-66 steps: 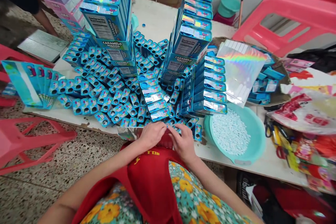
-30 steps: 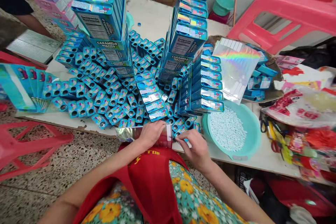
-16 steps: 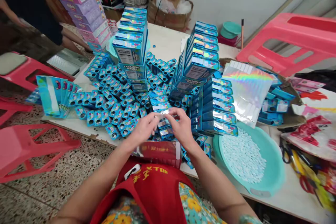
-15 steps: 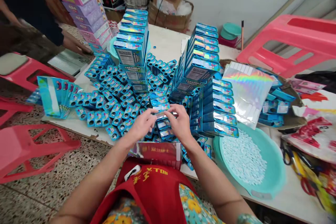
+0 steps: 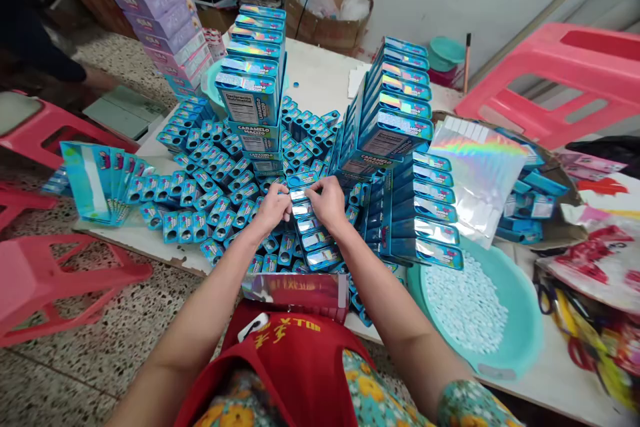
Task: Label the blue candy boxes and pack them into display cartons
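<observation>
In front of me a stepped row of blue candy boxes (image 5: 323,257) with shiny tops runs away from me. At its far end my left hand (image 5: 274,208) touches the left side, fingers curled and thumb close to the index finger. Across from it my right hand (image 5: 327,201) has thumb and fingertips pressed together on the shiny top of one of the rear boxes. What lies between those fingertips is too small to make out. Many small blue boxes with round windows (image 5: 220,213) lie around both hands.
Tall stacks of blue boxes (image 5: 249,103) and more blue boxes (image 5: 395,133) rise behind my hands. A turquoise basin (image 5: 531,320) of pale candies stands right, near scissors (image 5: 580,353). Pink stools (image 5: 75,273) flank the table. Another person's dark sleeve (image 5: 40,33) shows at upper left.
Both my hands have moved away from me along the row, from its middle boxes to its far end. The nearer shiny tops are now uncovered. The other person has shifted left.
</observation>
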A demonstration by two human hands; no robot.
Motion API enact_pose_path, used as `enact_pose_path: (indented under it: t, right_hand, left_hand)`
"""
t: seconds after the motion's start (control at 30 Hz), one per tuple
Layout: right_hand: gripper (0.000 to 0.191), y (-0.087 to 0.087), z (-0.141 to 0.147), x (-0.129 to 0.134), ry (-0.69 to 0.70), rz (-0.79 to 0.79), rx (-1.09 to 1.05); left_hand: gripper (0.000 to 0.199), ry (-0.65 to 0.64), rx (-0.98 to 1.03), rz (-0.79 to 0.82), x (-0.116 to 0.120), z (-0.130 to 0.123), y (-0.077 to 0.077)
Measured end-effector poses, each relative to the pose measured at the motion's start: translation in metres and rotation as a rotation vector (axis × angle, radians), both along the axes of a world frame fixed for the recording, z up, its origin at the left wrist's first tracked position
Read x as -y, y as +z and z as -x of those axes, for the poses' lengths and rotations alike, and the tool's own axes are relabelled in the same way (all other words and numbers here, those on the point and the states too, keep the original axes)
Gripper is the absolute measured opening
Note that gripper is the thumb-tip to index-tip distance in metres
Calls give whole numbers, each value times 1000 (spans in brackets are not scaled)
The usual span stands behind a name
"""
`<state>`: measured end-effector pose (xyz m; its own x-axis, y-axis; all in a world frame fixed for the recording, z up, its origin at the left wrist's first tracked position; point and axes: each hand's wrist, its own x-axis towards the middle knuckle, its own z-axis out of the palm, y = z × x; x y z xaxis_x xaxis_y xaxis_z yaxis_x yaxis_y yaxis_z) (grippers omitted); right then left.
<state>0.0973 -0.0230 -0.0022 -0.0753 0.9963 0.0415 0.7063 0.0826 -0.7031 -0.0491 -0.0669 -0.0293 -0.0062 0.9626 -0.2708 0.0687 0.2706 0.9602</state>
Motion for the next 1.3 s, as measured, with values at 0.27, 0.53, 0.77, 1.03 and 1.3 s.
enact_pose_path:
  t: [0.27,0.53,0.77,1.03,1.3]
  right_hand:
    - [24,-6,-2,-7,-36,-109,-114]
    - [27,12,-55,96,139,-284,-136]
    - [39,-35,-111,207,113,-283,92]
    - [53,-48,-118,210,184,-317,309]
    - [52,-49,-119,217,301,-288,358]
  left_hand:
    - [26,118,-458,-26,22,12,-18]
    - [29,-458,-860,-197,126,-20,6]
    - [33,-592,-783,-345,140,-70,-4]
    - [32,-616,-801,-323,129,-76,5]
    - [34,-605,-796,-273,128,-79,1]
